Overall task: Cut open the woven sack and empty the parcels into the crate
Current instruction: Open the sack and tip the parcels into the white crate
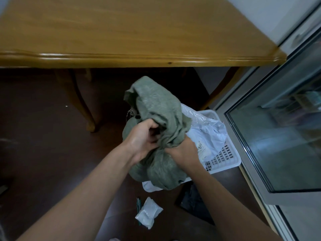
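So, hands: left hand (pixel 142 138) and right hand (pixel 184 152) both clenched on bunched cloth of the woven sack (pixel 156 105).
Sack: held over the crate (pixel 224 159), near its left rim; lower part bulges.
Crate: on the floor, a big white parcel (pixel 208 131) in it.
Risk: a small parcel (pixel 149 213) lies outside on the floor; the sack overhangs the rim, so anything left could drop there too.
Hidden: the sack's cut and mouth, and its contents. Most of the crate is covered.

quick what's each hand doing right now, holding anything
Left hand: closed, gripping a fold of the green woven sack.
Right hand: closed, gripping bunched fabric of the same sack.
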